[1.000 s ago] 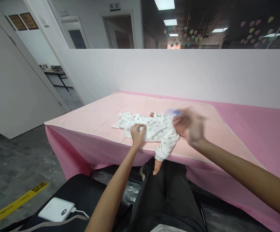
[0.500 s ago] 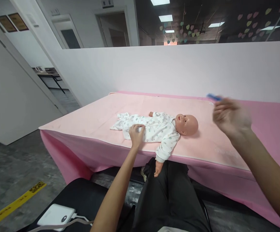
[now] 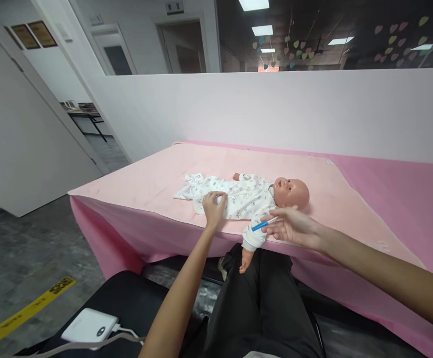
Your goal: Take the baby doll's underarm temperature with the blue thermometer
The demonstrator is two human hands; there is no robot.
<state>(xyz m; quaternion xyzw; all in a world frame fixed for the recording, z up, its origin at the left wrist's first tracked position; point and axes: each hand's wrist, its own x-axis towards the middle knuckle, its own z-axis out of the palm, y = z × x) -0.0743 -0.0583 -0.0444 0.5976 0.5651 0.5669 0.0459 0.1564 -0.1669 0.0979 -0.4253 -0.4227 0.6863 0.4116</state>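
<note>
A baby doll (image 3: 291,193) in a white patterned romper (image 3: 244,198) lies on its back on the pink-covered table, head to the right. My left hand (image 3: 213,209) is on the romper's lower half, thumb and fingertips curled together on the cloth; the exact grip is partly hidden. Between the fingers of my right hand (image 3: 289,227) is a slim blue-and-white stick (image 3: 260,225), its blue end pointing left. That hand hovers over the doll's near sleeve, beside the head. The doll's near arm (image 3: 246,259) hangs past the table's front edge.
The light pink mat (image 3: 145,174) covers the table, with darker pink cloth (image 3: 406,194) at the right. Behind it rises a white partition (image 3: 261,109). A black seat at lower left bears a white power bank (image 3: 89,325) with a cable.
My right hand has swung left and down from the table's right side to above the doll's sleeve, carrying the stick. My left hand stays on the romper. The view has shifted slightly.
</note>
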